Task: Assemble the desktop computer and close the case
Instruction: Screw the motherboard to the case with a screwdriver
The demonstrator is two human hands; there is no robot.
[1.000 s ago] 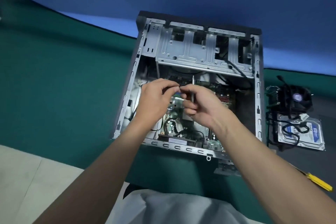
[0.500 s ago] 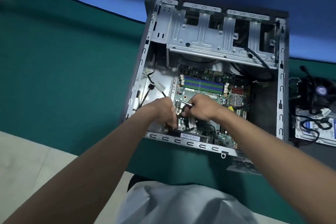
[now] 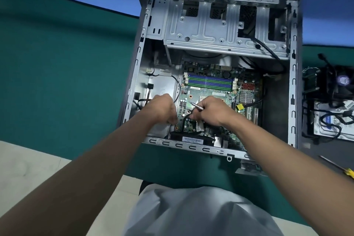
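The open computer case (image 3: pixel 140 51) lies on its side on the green mat, with the green motherboard (image 3: pixel 210 92) exposed inside and a metal drive cage (image 3: pixel 220 30) at the far end. My right hand (image 3: pixel 210 111) is closed around a thin silver screwdriver (image 3: pixel 196 105), whose tip points left over the board. My left hand (image 3: pixel 162 108) reaches down at the board's near-left corner with fingers pinched together; what they pinch is hidden. A black cable (image 3: pixel 186 120) loops between the two hands.
A black CPU cooler fan (image 3: pixel 337 82) and a hard drive (image 3: pixel 335 122) with tangled cables lie to the right of the case. A yellow-handled screwdriver (image 3: pixel 342 170) rests at the right edge. Green mat (image 3: pixel 67 63) spreads to the left.
Both hands dropped from the middle of the case to the board's near-left corner. The screwdriver went from upright to lying nearly flat, tip to the left. The view moved closer.
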